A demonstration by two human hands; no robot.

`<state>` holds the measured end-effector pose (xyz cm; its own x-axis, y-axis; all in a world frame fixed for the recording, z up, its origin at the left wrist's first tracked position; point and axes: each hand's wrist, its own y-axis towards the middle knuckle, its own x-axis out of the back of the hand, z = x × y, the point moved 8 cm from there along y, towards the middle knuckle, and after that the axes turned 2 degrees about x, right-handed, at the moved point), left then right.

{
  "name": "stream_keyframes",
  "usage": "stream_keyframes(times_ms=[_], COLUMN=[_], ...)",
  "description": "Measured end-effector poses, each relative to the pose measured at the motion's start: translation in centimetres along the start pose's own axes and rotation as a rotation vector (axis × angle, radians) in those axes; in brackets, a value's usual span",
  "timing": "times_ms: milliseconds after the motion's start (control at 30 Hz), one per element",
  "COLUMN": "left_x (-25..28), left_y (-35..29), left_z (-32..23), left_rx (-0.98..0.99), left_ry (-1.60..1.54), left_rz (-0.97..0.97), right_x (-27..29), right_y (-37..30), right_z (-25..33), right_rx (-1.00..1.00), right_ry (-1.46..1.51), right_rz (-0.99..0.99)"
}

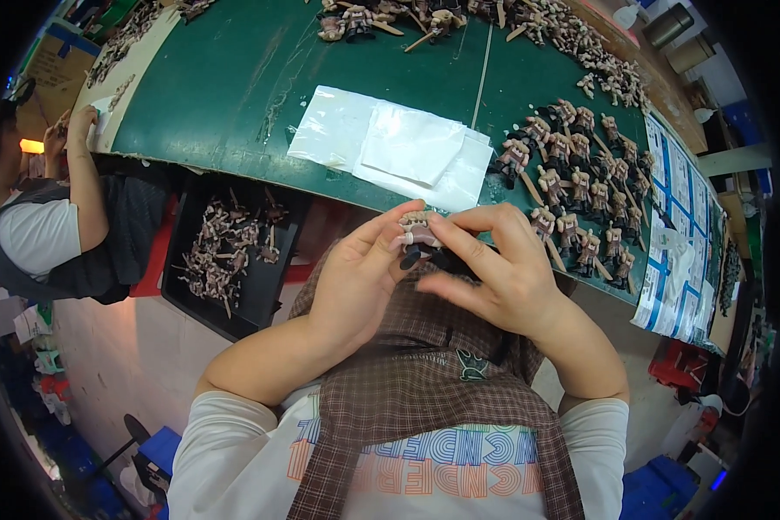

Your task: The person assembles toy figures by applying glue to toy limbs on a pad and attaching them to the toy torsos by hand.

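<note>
Person at far left: at about nine o'clock from the held figurine, a person (48, 225) in a white top and dark apron has both forearms raised beside the green tabletop (225, 95); what they handle is too small to tell.
Black tray: the tray (264, 295), also toward nine o'clock, sits just off the tabletop's near edge, with a tangle of loose pieces (221, 251) in it.
Left hand: the left hand (355, 273), at eight o'clock, pinches the figurine narrowly between thumb and fingers.
Small figure: the held figurine (419, 234), pale and brown with a black end, is up between both hands, in front of the tabletop's near edge.
Handling: it looks light and stiff, probably moulded plastic, smooth enough to turn in the fingers; any thin parts could bend or snap, so the thick trunk seems the safest hold.
White sheets: flat white sheets (416, 143) lie at twelve o'clock.
Right hand: the right hand (507, 269), at four o'clock, touches the figurine with a fingertip, its thumb spread well away.
Finished-looking rows: a figurine group (581, 186) lies closely packed at two o'clock.
Blue-and-white paper: a printed sheet (693, 221) covers the tabletop's side at three o'clock.
</note>
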<state>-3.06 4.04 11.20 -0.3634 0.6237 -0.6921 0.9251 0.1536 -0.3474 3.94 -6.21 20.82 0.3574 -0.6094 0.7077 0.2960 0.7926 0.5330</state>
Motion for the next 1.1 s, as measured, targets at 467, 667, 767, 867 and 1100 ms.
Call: stream_keyframes(times_ms=[467,667,767,867,1100], left_x=[1.4,8.1,14.4,23.1,15.7], left_y=[-1.1,-1.7,-3.3,-4.9,-4.7], left_z=[2.2,-1.1,-5.8,-11.4,-15.0], left_rx=[0.136,0.068,0.093,0.092,0.037], left_ry=[0.0,0.213,0.497,0.905,1.993], left_rz=[-0.007,-0.116,-0.184,-0.351,-0.356], right_x=[-0.5,0.8,8.0,13.9,11.8], right_y=[-1.7,1.7,3.1,0.7,1.1], right_z=[2.3,-5.9,-17.8,-25.5,-30.5], right_rx=[0.364,-0.225,-0.465,-0.329,-0.372], right_ry=[-0.238,-0.051,-0.533,-0.912,-0.923], right_rz=[-0.103,0.415,0.226,0.128,0.297])
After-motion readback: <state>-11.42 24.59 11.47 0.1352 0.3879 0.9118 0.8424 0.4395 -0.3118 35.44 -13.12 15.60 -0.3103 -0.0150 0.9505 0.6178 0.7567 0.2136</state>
